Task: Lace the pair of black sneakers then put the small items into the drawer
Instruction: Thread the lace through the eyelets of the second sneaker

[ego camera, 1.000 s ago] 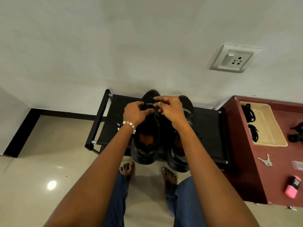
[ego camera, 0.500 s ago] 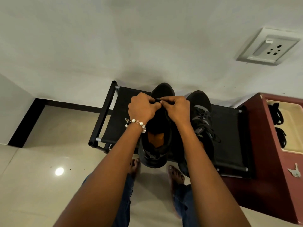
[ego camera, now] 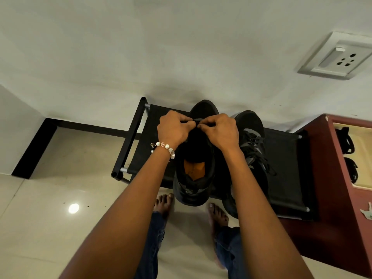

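Both hands (ego camera: 198,128) pinch lace over left sneaker (ego camera: 193,168); tray (ego camera: 362,156) holds black laces (ego camera: 346,140).

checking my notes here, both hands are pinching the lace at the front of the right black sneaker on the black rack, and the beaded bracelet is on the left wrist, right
Not quite. The head view shows the left hand and right hand pinching at the front of the left black sneaker, the one with the orange insole. The right black sneaker beside it is already laced and untouched. The black fabric rack and the beaded bracelet on the left wrist are as you say.

A wall socket (ego camera: 335,57) sits above the shoe rack (ego camera: 281,158).
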{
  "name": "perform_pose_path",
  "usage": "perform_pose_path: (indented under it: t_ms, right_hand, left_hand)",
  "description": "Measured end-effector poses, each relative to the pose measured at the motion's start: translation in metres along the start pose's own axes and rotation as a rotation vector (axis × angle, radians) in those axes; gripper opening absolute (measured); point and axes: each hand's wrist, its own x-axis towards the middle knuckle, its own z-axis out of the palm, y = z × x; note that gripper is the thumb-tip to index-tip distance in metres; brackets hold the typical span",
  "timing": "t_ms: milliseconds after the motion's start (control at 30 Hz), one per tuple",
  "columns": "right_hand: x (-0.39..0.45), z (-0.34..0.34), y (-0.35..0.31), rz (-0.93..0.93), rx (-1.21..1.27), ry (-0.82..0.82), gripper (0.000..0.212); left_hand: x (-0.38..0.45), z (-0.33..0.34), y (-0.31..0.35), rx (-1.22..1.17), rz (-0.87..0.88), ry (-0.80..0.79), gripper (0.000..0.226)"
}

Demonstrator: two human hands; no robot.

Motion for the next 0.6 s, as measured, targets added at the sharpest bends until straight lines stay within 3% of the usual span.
perform_pose_path:
  t_ms: [367, 600]
  right_hand:
    - [0.0046, 0.0016, 0.0013, 0.029, -0.003, -0.039, 0.012]
    - [0.0062, 0.0013, 0.0027, -0.126, -0.084, -0.032, 0.012]
  left_hand:
    - [0.0026, -0.0003, -0.0010, -0.070, -0.032, -0.032, 0.015]
    - [0.0050, -0.0032, -0.0021, -0.111, -0.042, -0.105, 0.016]
